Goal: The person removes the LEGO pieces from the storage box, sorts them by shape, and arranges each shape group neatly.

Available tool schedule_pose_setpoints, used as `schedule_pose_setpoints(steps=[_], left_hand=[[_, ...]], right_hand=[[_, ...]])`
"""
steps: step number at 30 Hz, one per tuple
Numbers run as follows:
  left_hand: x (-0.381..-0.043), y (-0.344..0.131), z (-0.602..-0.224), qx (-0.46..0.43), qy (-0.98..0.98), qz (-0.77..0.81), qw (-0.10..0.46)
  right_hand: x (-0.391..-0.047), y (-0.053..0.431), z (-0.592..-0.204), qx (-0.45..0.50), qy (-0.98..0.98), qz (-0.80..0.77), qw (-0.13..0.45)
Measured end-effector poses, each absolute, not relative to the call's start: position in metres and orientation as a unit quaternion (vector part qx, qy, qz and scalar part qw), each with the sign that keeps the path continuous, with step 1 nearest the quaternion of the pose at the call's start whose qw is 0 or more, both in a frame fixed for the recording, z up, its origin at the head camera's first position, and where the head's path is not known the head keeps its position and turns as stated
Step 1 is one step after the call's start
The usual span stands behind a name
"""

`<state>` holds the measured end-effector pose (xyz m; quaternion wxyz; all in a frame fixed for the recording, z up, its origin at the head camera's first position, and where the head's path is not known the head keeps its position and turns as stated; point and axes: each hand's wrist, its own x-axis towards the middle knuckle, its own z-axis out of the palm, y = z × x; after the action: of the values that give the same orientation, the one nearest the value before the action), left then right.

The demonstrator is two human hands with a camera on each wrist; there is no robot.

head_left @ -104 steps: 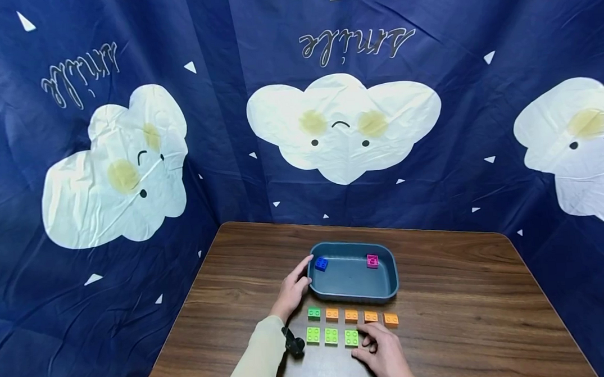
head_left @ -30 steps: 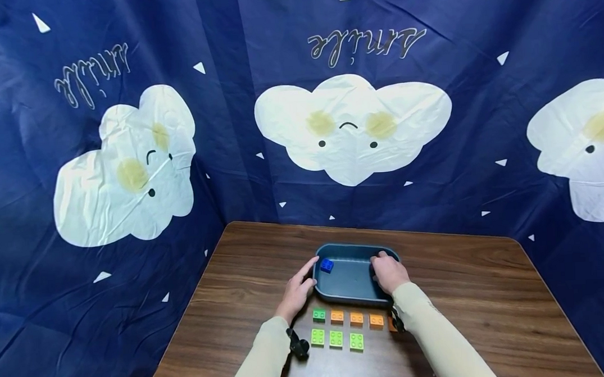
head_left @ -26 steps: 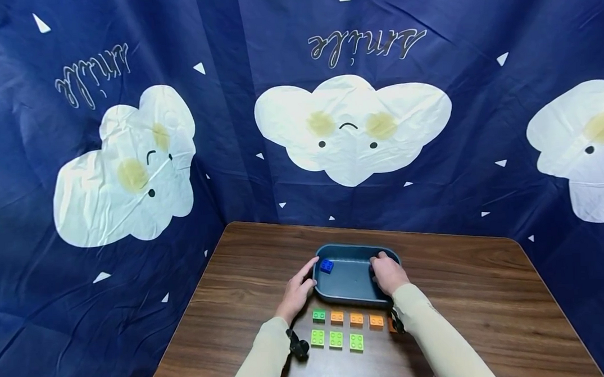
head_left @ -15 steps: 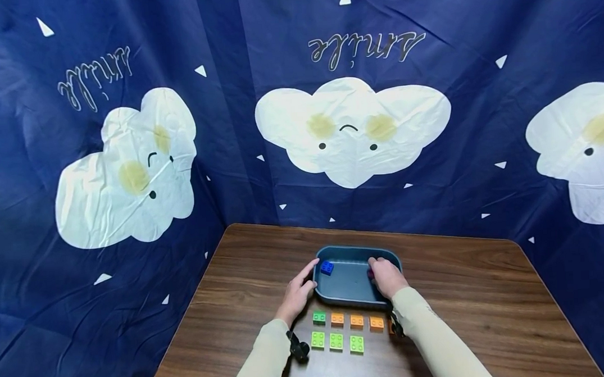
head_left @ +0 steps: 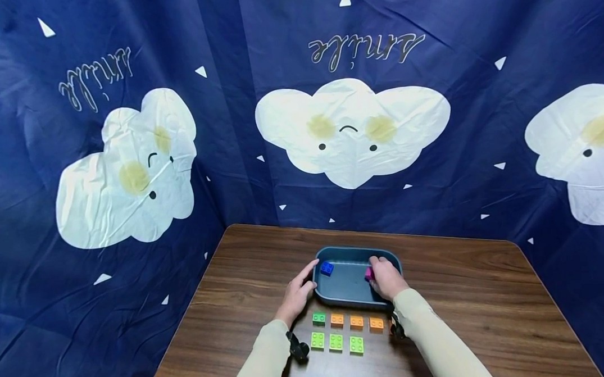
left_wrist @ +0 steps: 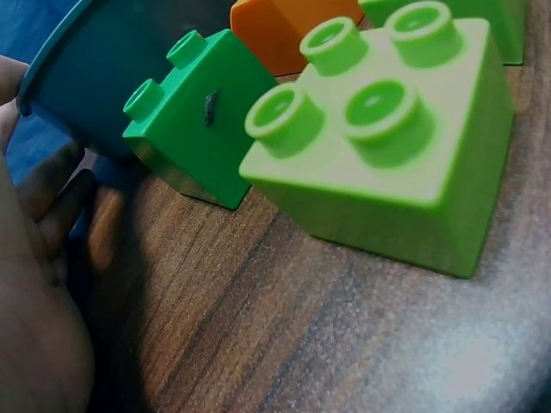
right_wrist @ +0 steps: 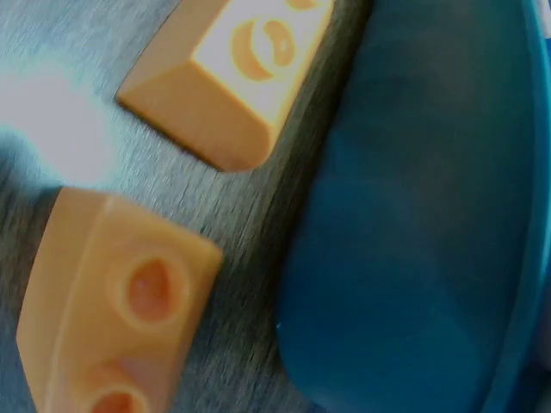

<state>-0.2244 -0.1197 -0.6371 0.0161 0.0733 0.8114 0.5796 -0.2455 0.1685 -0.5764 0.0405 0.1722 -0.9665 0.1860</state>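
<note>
A dark blue-green plastic bin [head_left: 348,287] stands on the table. My left hand [head_left: 295,295] rests at its left end, index finger stretched along the rim and thumb against the wall. Reaching into the bin's right part, my right hand [head_left: 388,277] pinches a magenta toy brick [head_left: 369,274], most of it hidden by the fingers. A blue brick [head_left: 327,268] lies in the bin's left part. The right wrist view shows the bin's outer wall [right_wrist: 405,215], not the right hand's grip.
In front of the bin runs a row with a green brick [head_left: 319,319] and several orange bricks [head_left: 356,322], the rightmost partly covered by the right wrist's camera [head_left: 397,329]. Nearer are three lime bricks [head_left: 336,343]. A blue cloud-printed curtain [head_left: 353,203] hangs behind the table.
My right hand has moved from beside the right lime brick into the bin and taken hold of the magenta brick, which now shows left of the fingers. My left hand stays at the rim.
</note>
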Motion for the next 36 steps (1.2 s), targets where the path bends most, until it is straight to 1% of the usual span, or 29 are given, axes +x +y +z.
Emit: schedule_pose_setpoints(steps=[9,21,29,36], left_hand=[[-0.225,-0.119,-0.637,0.071,0.815,0.574,0.012],[-0.225,-0.119,-0.639,0.069,0.808,0.584,0.016],[-0.225,-0.119,-0.64,0.067,0.804,0.591,0.02],[-0.226,-0.119,-0.643,0.067,0.803,0.592,0.017]], right_hand=[[-0.247,0.173,-0.575,0.15,-0.966,0.211,0.018],[-0.241,0.177,-0.577,0.181,-0.949,0.254,0.052],[-0.237,0.177,-0.574,0.143,-0.937,0.316,0.04],[-0.232,0.179,-0.575,0.146,-0.929,0.333,0.068]])
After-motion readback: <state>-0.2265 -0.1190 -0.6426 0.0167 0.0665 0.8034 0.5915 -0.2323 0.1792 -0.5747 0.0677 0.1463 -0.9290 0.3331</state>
